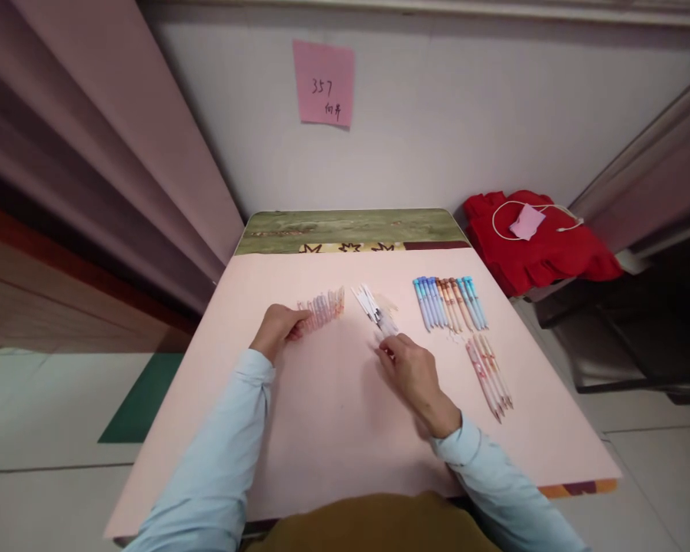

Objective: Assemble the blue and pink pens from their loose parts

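Clear pen barrels with pinkish prints lie side by side in a row at the middle left of the table. My left hand is closed at the left end of this row, thumb and fingers on the nearest barrel. Right of the row is a loose bunch of thin white refills with dark ends. Small translucent pieces overlap their lower ends. Just below these, my right hand is closed in a pinch; a blurred, pale piece at its fingertips is too unclear to name.
To the right, blue and brown pens stand in a neat row. Below them lie several pink-white pens, with tiny white bits nearby. A red cloth with a white cable sits beyond the table's right edge. A wall closes the far side.
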`<act>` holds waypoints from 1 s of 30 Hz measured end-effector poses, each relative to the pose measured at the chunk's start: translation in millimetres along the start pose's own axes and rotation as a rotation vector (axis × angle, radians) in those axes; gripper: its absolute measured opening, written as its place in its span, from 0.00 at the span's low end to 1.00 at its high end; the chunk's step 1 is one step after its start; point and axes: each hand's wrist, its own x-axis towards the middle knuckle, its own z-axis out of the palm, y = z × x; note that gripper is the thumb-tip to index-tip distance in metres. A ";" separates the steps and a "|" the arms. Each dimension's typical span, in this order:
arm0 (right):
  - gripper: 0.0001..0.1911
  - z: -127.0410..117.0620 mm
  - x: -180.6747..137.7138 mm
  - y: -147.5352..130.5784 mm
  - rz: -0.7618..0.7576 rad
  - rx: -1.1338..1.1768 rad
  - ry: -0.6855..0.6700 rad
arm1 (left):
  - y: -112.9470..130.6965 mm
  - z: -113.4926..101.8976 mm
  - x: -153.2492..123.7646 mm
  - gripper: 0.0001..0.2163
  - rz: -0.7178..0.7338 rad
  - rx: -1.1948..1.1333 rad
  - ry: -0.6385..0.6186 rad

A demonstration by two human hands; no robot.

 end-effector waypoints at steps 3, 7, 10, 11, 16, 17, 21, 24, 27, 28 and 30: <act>0.11 -5.9 29.1 -2.1 0.006 -0.005 0.019 | -5.6 -6.2 -12.5 0.14 0.050 -0.142 -0.010; 0.12 -1.8 71.4 -9.1 0.033 -0.055 -0.043 | -10.8 -15.2 -32.1 0.13 0.118 -0.459 -0.063; 0.13 8.6 92.5 -19.2 0.080 -0.132 -0.095 | -9.8 -21.4 -44.2 0.13 0.130 -0.662 -0.084; 0.13 11.7 97.0 -22.2 0.102 -0.158 -0.107 | -8.5 -23.2 -47.0 0.12 0.137 -0.705 -0.080; 0.13 18.8 111.7 -29.8 0.163 -0.209 -0.136 | 4.1 -23.1 -52.1 0.04 0.122 -0.981 -0.056; 0.14 18.7 113.7 -30.9 0.171 -0.215 -0.142 | 7.5 -20.8 -52.0 0.03 0.091 -1.049 -0.058; 0.14 13.9 113.9 -36.7 0.171 -0.236 -0.173 | 20.8 -7.6 -53.0 0.08 -0.088 -1.258 -0.060; 0.13 7.2 104.2 -38.5 0.139 -0.254 -0.171 | 25.8 2.0 -56.9 0.09 -0.156 -1.285 -0.098; 0.15 2.5 95.0 -35.6 0.111 -0.263 -0.145 | 24.6 9.0 -60.4 0.08 -0.178 -1.271 -0.144; 0.16 2.4 93.6 -34.3 0.109 -0.262 -0.142 | 23.4 10.7 -60.8 0.08 -0.189 -1.273 -0.151; 0.16 4.5 93.7 -31.8 0.118 -0.263 -0.161 | 20.6 12.6 -60.7 0.08 -0.211 -1.283 -0.150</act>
